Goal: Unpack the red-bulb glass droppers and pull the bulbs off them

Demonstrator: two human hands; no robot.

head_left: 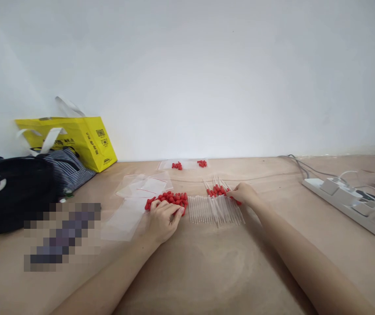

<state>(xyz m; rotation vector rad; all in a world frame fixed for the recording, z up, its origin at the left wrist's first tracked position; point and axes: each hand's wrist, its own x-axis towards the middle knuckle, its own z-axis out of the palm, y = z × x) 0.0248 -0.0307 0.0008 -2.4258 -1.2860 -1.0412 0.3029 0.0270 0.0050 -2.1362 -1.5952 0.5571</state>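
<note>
My left hand (166, 220) is at the near edge of a pile of red rubber bulbs (173, 197), its fingers curled and a red bulb beside the thumb tip. To the right of it, a row of thin clear glass tubes (203, 210) lies side by side on the table. My right hand (244, 194) reaches in from the right over the far end of that row. Its fingertips are pinched together at a dropper with a red bulb. Several droppers with red bulbs (218, 190) lie there, their glass tips pointing away from me.
Clear plastic zip bags (124, 218) lie left of the bulbs. By the wall, another bag (190, 164) carries two small red clusters. A power strip (348, 205) with cables stands right; a yellow bag (72, 135), striped bag (67, 168) and black bag (16, 188) stand left.
</note>
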